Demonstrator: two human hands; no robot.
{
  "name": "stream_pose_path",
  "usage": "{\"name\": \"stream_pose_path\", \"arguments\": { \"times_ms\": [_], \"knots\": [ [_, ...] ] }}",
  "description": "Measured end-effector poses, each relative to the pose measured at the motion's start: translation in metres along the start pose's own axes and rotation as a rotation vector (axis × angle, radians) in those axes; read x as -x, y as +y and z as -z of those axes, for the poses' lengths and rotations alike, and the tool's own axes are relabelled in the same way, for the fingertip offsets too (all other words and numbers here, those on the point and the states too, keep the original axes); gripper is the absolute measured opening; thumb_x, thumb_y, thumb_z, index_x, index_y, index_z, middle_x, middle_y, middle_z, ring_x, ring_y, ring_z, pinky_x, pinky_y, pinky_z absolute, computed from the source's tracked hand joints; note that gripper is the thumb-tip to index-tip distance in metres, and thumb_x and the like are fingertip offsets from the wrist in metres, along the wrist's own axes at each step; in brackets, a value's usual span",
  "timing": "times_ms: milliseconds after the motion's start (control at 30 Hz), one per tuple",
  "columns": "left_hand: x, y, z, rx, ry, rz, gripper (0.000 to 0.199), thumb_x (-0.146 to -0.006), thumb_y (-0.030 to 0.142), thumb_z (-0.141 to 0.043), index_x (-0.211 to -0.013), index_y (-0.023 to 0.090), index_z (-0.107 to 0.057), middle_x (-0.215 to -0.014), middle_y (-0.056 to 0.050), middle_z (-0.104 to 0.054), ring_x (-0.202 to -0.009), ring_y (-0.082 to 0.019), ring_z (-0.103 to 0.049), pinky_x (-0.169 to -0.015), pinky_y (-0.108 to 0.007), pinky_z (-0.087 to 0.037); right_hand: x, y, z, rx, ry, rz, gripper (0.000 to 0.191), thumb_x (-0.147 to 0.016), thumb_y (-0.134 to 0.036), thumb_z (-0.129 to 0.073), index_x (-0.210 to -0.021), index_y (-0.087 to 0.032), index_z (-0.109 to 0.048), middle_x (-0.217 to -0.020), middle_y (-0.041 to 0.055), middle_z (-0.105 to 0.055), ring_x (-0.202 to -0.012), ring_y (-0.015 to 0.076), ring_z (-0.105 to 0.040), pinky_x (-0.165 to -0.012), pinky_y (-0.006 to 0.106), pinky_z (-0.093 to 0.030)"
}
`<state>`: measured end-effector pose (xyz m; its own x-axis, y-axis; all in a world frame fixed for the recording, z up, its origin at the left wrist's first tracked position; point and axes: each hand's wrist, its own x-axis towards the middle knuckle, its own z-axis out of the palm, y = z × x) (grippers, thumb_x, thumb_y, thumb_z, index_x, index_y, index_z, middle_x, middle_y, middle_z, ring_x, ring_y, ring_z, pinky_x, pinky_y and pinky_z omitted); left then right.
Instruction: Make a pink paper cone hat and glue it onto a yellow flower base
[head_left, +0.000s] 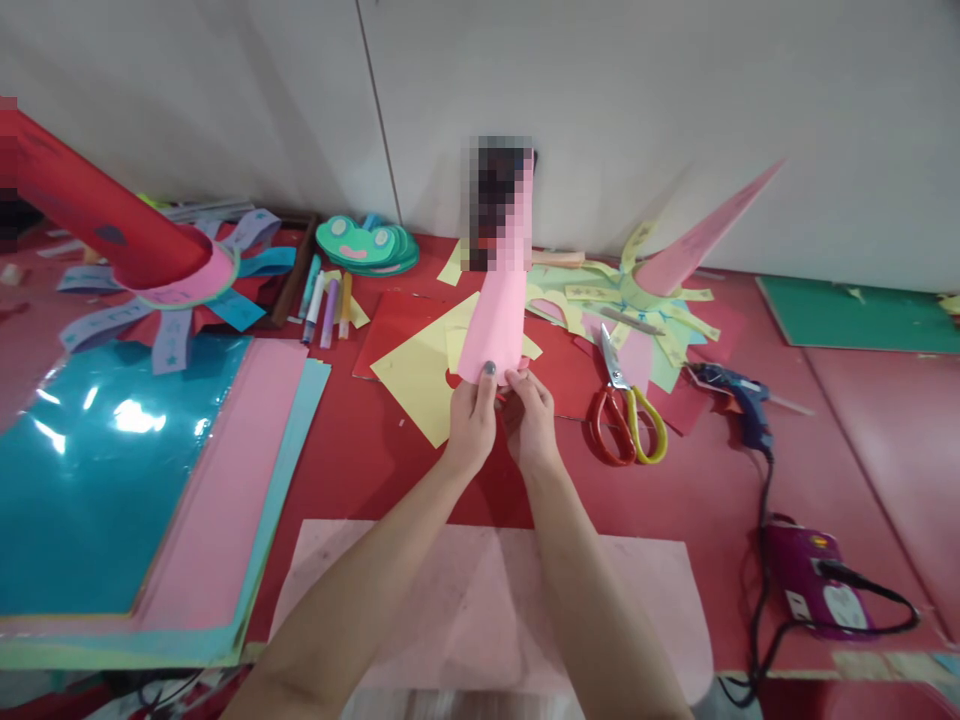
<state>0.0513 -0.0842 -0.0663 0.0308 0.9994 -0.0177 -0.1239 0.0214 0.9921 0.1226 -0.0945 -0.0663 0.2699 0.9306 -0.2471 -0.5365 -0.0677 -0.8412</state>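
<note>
A tall pink paper cone [499, 315] points up and away in the middle of the view. My left hand [474, 415] pinches its lower edge, thumb on the front of the paper. Close beside it, my right hand [529, 418] grips the cone's lower right edge; some of its fingers are hidden below and behind the paper. Yellow paper [420, 385] and red sheets [566, 370] lie beyond the hands. Scissors [615, 385] with one red and one yellow handle rest to the right. A pink sheet [465, 600] lies under the forearms.
Blue, pink and green sheets [202, 500] are stacked at left. Behind them are a red cone with paper strips [180, 275], markers [326, 310] and green frog cutouts [367, 245]. At right are another pink cone [697, 240], a glue gun [739, 395] and a corded purple box [817, 580].
</note>
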Motion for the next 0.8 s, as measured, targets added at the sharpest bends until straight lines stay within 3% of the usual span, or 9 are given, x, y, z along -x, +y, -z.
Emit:
{"name": "stream_pose_path", "arguments": {
  "times_ms": [267, 567, 800],
  "knots": [
    [-0.0025, 0.0032, -0.0009, 0.149, 0.107, 0.09, 0.045, -0.081, 0.059, -0.056, -0.063, 0.018, -0.059, -0.053, 0.0, -0.053, -0.051, -0.013, -0.053, -0.044, -0.024, -0.038, -0.0014, 0.0018, 0.0027, 0.084, -0.124, 0.048, 0.025, -0.066, -0.046, -0.074, -0.07, -0.023, -0.066, -0.062, -0.0048, -0.057, -0.056, 0.0086, -0.051, -0.054, 0.023, -0.045],
    [-0.0001, 0.0056, -0.004, 0.093, 0.065, 0.068, 0.049, -0.082, 0.062, -0.052, -0.067, 0.017, -0.065, -0.057, -0.002, -0.057, -0.055, -0.013, -0.053, -0.051, -0.025, -0.042, -0.0042, 0.0075, 0.0011, 0.058, -0.006, 0.093, 0.027, -0.067, -0.045, -0.075, -0.065, -0.02, -0.063, -0.061, -0.0055, -0.059, -0.054, 0.0072, -0.051, -0.054, 0.022, -0.043],
    [0.0026, 0.005, -0.0068, 0.069, 0.069, 0.059, 0.055, -0.08, 0.067, -0.05, -0.059, 0.017, -0.058, -0.053, 0.001, -0.048, -0.052, -0.011, -0.046, -0.048, -0.024, -0.038, -0.0049, 0.0051, 0.0006, 0.065, 0.06, 0.034, 0.033, -0.061, -0.049, -0.076, -0.067, -0.02, -0.063, -0.06, -0.005, -0.057, -0.054, 0.008, -0.05, -0.053, 0.023, -0.043]
  ]
}}
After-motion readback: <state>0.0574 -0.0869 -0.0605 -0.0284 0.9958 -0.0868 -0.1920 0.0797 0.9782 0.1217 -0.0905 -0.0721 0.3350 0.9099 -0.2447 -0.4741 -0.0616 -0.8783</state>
